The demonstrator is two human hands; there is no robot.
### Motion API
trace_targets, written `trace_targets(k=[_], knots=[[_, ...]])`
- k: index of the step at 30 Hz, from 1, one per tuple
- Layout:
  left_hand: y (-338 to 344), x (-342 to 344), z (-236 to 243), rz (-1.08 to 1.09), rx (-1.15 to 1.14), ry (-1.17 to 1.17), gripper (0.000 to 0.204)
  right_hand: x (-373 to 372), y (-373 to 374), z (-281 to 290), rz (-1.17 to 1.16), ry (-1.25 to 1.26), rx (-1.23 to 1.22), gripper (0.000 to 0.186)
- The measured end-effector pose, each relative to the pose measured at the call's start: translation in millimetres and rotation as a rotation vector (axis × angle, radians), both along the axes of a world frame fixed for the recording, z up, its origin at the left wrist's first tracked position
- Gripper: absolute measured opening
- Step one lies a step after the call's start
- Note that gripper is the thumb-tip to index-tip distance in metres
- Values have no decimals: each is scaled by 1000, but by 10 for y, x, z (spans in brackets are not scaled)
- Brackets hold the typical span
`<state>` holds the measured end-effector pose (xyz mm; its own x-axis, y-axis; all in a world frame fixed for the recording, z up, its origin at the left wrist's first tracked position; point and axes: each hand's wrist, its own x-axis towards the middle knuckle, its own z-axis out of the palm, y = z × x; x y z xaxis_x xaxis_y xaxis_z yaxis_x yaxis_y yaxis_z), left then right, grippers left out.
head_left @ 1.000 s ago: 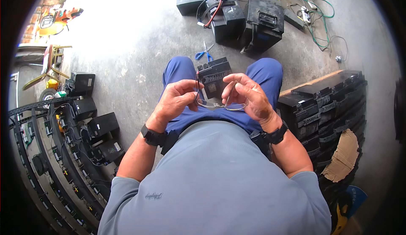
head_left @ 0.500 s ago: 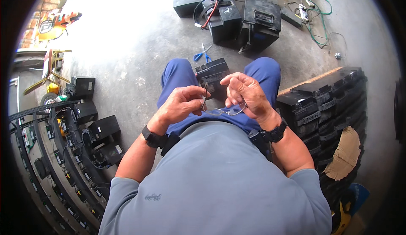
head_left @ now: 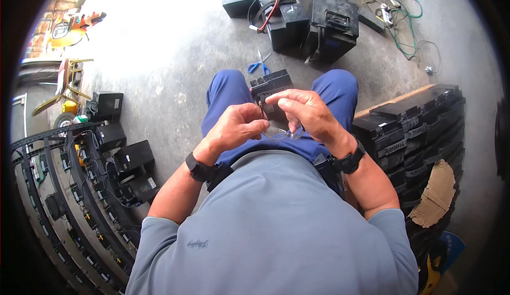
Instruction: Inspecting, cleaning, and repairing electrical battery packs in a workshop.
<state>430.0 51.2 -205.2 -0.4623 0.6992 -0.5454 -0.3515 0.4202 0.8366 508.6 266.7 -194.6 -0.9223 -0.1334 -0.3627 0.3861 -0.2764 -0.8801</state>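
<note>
A pair of thin-framed glasses [head_left: 275,134] is held in front of my lap. My left hand [head_left: 236,127] pinches the left side of the frame, its fingertips at the temple. My right hand [head_left: 311,117] grips the other side with its lower fingers, while the index finger stretches leftward toward my left hand. Beyond the glasses, partly hidden by my hands, a black boxy battery unit [head_left: 269,81] sits on the floor between my knees. Blue-handled scissors [head_left: 254,67] lie just behind it.
Large black cases [head_left: 332,21] with cables stand ahead, near power strips and a green cord [head_left: 417,13]. Stacked black units [head_left: 388,130] and cardboard [head_left: 433,194] are at right. Racks [head_left: 74,183], black boxes [head_left: 133,157] and a gold-framed chair [head_left: 66,87] are at left.
My hands have drawn closer together. My left hand has moved slightly right with the glasses, and my right index finger now reaches further left across toward it.
</note>
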Motion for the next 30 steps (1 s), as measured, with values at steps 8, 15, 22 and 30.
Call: trace_targets(k=[8, 15, 22, 30], knots=[[18, -5, -6, 84, -1, -37, 16, -76, -52, -41, -68, 37, -92, 35], [-27, -74, 21, 105, 61, -126, 19, -25, 16, -49, 62, 171, -170, 50], [-28, -101, 57, 107, 95, -166, 19, 12, 34, -79, 48, 201, -346, 56], [-7, -70, 102, 133, 136, -171, 19, 37, 53, -217, 49, 228, -345, 48]])
